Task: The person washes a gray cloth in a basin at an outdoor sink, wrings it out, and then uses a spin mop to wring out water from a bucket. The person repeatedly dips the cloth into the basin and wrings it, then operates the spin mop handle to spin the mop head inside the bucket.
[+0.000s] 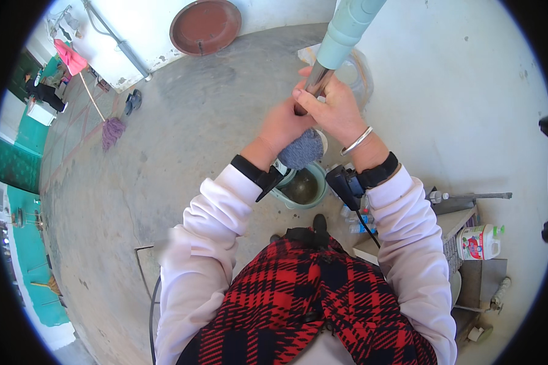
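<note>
Both hands are on one mop handle, whose metal shaft point(317, 82) runs into a thick pale blue-green grip point(340, 41) pointing up and away. My left hand point(285, 123) wraps around the lower end of the shaft. Just above it, my right hand point(340, 107) grips the shaft with the thumb laid across it. Under my hands sits a grey-blue mop head point(303, 149), partly covered by my left hand and wrist. It hangs over or rests at the far side of a pale green bucket point(320, 194) of murky water point(301, 186); whether it touches is unclear.
Several plastic bottles point(360, 223) are on the floor right of the bucket. A white jug point(478, 242) stands by a sink unit at right. A reddish-brown basin point(205, 27) leans on the far wall. A purple mop point(113, 133), shoes point(133, 101) and another person point(45, 93) are left.
</note>
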`<state>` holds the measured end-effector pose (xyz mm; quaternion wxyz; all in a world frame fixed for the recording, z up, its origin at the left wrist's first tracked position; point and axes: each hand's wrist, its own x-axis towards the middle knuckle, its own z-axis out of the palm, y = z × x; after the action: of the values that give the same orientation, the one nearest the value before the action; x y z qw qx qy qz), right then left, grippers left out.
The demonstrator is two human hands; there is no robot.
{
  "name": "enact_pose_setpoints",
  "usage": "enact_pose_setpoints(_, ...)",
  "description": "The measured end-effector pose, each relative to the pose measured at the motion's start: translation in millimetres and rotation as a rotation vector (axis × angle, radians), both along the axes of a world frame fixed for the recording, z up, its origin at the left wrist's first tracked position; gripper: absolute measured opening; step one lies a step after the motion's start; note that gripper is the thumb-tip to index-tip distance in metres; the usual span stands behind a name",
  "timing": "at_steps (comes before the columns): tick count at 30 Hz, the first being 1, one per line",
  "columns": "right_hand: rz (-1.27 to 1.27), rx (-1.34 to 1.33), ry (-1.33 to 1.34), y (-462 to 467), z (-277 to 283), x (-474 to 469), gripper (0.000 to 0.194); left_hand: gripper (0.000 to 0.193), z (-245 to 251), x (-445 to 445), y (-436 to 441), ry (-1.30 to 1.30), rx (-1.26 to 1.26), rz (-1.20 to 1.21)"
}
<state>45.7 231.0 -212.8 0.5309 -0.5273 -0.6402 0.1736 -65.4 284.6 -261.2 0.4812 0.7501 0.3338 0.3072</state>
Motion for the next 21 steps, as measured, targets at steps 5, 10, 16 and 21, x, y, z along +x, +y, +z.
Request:
enact_pose_setpoints(5, -0.058, 0.038, -0.261, -21.7, -16.1, 10.5, 0.046, 0.024, -0.5, -29.4, 8.5, 0.098, -0.020, 0.060)
enact_pose_setpoints(10, -0.070, -0.356, -0.323, -85.7, -82.4, 57.9, 0.039, 0.015, -0.9, -53.5, 9.3, 0.059, -0.060, 0.102)
enact_pose_setpoints(16, -0.257, -0.831, -0.741, -203.5, -203.6, 139.7, 0.026, 0.017, -0.3, -57.3, 1.9, 0.061, -0.065, 0.081)
enact_pose_setpoints(21, -0.108, -1.179, -0.702, -292.2, -276.9, 141.8, 0.023, 0.017, 1.8, -66.3, -7.4, 0.125, -0.059, 0.072)
